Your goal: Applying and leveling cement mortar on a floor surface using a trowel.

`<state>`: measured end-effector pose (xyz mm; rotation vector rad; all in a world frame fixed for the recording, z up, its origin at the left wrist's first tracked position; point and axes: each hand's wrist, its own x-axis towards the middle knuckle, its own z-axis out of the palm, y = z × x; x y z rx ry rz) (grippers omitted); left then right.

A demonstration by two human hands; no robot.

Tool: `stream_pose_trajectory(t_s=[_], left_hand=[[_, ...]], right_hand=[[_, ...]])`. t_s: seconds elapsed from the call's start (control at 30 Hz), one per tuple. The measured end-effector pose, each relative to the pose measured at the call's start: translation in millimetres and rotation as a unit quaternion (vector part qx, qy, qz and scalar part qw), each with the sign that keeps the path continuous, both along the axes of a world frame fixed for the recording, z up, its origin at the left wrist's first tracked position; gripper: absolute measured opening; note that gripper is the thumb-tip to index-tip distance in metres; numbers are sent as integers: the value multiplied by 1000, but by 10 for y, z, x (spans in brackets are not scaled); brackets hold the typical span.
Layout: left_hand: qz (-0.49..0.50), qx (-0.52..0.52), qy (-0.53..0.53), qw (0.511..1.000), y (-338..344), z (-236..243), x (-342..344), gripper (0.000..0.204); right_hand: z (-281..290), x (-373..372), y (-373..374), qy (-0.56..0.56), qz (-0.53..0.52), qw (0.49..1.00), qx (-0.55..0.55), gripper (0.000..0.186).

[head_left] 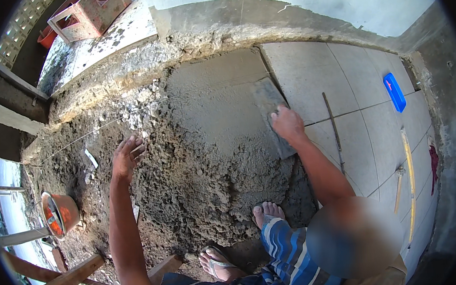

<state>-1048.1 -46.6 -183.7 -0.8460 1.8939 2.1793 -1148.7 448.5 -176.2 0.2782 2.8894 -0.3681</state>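
Observation:
My right hand [288, 124] is closed around the handle of a long, flat plastering trowel [268, 97] smeared with grey. The trowel's blade lies on wet mortar [214, 98], along the edge of the laid floor tiles [300, 72]. The far part of the mortar is smooth, while nearer my feet it is rough and lumpy. Over the loose rubble at the left edge of the mortar, my left hand [128, 157] is held with its fingers apart and nothing in it.
A string [85, 135] runs low across the work area. On the tiles lie a metal rod [333, 129], a blue tray [394, 93], a hammer [398, 189] and a yellow straightedge [410, 182]. At left are a bucket [67, 208] and wooden beams [72, 278]. A crate [92, 16] stands far left.

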Motion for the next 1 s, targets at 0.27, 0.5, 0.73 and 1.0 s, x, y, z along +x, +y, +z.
stream_pose_trajectory(t_s=[0.27, 0.5, 0.73, 1.0], left_hand=[[-4, -10, -14, 1000, -75, 29, 68, 52], [8, -11, -24, 1000, -77, -95, 39, 57], [15, 24, -57, 998, -140, -494, 65, 60], [-22, 12, -49, 998, -7, -564, -63, 62]], right_hand=[[-112, -209, -8, -3, -26, 990, -142, 42], [-153, -443, -323, 12, 15, 995, -96, 45], [-115, -390, -1015, -18, 96, 988, -122, 42], [-14, -563, -1488, -28, 183, 980, -70, 31]])
